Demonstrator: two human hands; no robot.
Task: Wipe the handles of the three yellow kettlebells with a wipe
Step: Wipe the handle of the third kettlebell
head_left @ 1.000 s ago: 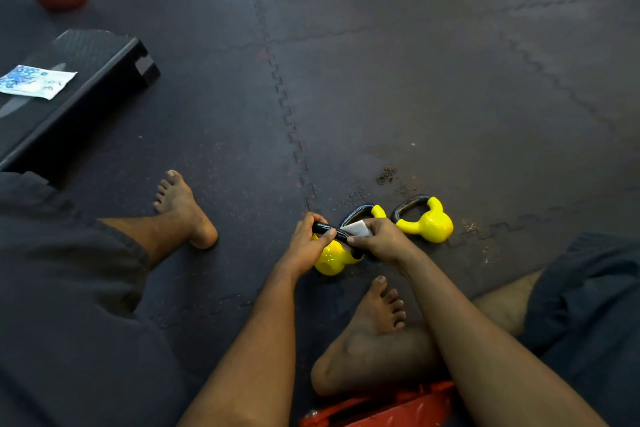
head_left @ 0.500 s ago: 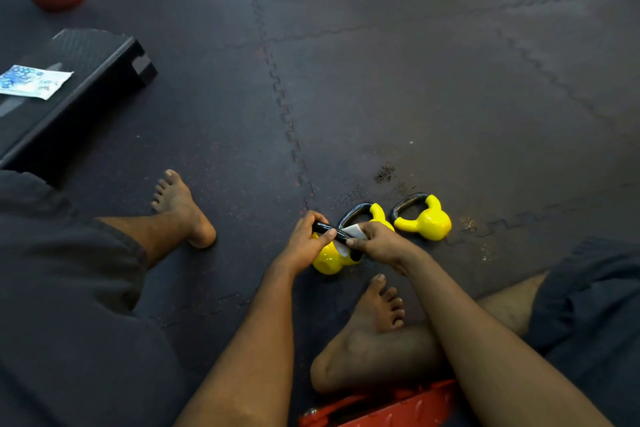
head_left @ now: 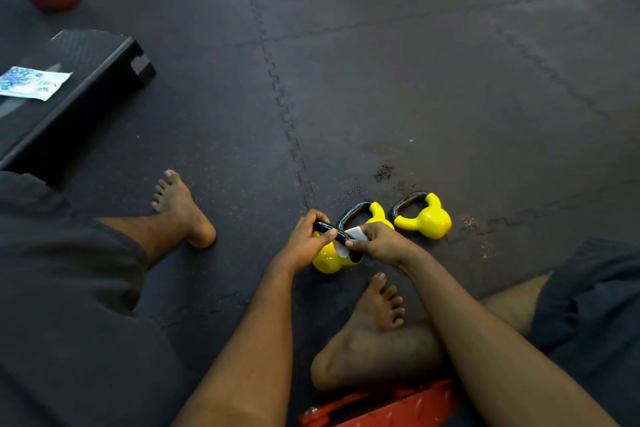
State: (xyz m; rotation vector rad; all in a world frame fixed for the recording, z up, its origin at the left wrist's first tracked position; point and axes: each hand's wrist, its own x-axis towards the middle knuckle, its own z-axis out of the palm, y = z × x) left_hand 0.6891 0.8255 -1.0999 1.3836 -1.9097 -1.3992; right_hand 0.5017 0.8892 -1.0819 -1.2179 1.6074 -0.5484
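Gripping the handle [head_left: 341, 235] is the left hand [head_left: 304, 243], right hand [head_left: 381, 243] pinching the wipe [head_left: 354, 233], partly hiding the middle kettlebell [head_left: 376, 211]

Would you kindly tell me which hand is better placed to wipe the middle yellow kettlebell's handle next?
Right hand: it pinches the white wipe beside the middle yellow kettlebell; the left hand grips the nearest kettlebell's black handle.

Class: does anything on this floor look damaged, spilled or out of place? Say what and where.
Yes. A small patch of dark crumbs lies on the floor mat just beyond the rightmost kettlebell; it looks like loose dirt or crumbled mat. Pale scuffed specks mark the seam to that kettlebell's right.
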